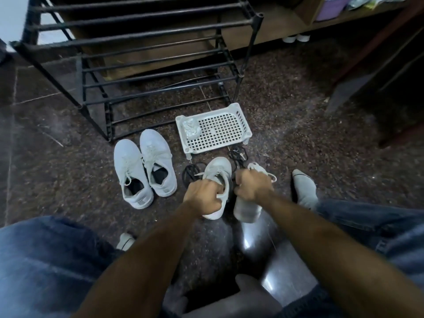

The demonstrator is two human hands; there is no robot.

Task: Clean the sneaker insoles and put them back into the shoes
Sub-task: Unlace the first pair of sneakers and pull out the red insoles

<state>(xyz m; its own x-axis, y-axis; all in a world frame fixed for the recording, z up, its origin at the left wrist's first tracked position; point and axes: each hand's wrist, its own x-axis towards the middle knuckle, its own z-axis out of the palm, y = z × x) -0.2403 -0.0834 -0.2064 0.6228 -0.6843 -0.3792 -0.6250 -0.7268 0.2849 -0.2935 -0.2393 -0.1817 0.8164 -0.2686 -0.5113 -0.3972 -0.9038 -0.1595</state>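
My left hand (204, 196) grips a white sneaker (218, 168) by the rim of its opening, toe pointing away from me. A dark edge (229, 185), maybe the insole, shows at that opening between my hands. My right hand (252, 184) is curled around the neck of a clear bottle (246, 211) with a white spray-like head (260, 169), held just right of the sneaker. A second pair of white sneakers (142, 171) stands on the floor to the left, with dark insides showing.
A white perforated plastic tray (220, 131) holding a crumpled clear wrapper (190, 130) sits beyond the hands. Black laces (190, 174) lie on the dark floor. A black shoe rack (137, 65) stands behind. My socked feet (304, 189) flank a shiny stool (263, 249).
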